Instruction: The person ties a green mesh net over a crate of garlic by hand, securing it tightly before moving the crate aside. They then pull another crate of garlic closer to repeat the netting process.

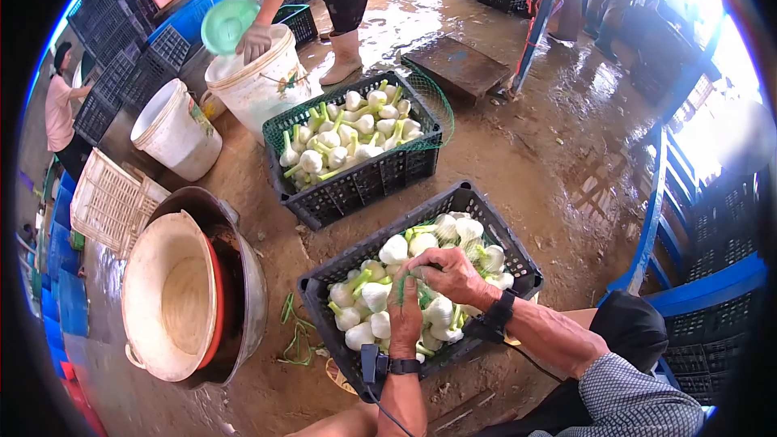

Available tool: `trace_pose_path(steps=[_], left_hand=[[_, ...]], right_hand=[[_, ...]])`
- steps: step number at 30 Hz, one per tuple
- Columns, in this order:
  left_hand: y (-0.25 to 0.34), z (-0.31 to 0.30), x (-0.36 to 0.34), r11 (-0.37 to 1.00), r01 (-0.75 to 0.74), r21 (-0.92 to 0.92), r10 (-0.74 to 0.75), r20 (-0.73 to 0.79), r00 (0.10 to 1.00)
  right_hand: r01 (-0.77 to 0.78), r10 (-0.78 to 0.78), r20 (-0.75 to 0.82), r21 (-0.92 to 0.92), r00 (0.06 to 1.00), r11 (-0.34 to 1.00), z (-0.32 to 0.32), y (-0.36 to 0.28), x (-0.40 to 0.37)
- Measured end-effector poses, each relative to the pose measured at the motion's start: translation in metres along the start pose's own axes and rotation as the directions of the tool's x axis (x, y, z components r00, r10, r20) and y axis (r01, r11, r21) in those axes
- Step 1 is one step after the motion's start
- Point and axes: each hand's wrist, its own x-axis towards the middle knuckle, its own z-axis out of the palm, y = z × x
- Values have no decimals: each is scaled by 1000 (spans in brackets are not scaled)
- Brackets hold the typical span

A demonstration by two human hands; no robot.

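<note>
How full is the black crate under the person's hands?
Nearly full: white bulbs fill the black crate close to its rim; the left hand and right hand are on the pile.

Bright daylight pours in from two o'clock and turns that corner white. The wet floor (405, 8) shines at twelve o'clock. The round edges bend and go black. The middle looks sharp.

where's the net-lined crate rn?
Head view, upper centre: the net-lined crate sits on the wet floor, just beyond the nearer crate, with the white bucket at its left.
</note>
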Motion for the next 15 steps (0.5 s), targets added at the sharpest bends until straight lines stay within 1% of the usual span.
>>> trace_pose_path(steps=[1, 3, 7, 9, 10, 12, 15], left_hand=[[2, 1, 0, 1000, -1, 1, 1, 4, 1000], [7, 1, -2, 999, 23, 47, -25, 30, 999], [4, 2, -2, 993, 6, 121, -16, 76, 997], [8, 4, -1, 984, -105, 141, 92, 94, 991], [9, 4, -2, 984, -106, 144, 93, 94, 991], [11, 3, -5, 981, -60, 182, 43, 97, 994], [11, 2, -7, 987, -33, 159, 13, 123, 992]], right_hand=[[0, 0, -4, 0, 1000, 1000, -2, 1, 1], [17, -18, 5, 65, 1000, 998, -5, 0, 2], [-23, 22, 7, 40, 1000, 999, -6, -2, 4], [-28, 27, 19, 63, 999, 998, -3, -1, 4], [-27, 26, 19, 65, 999, 998, -4, -1, 5], [-26, 24, 40, 33, 999, 999, -7, 0, 7], [-6, 3, 83, 30, 997, 1000, -7, -2, 9]])
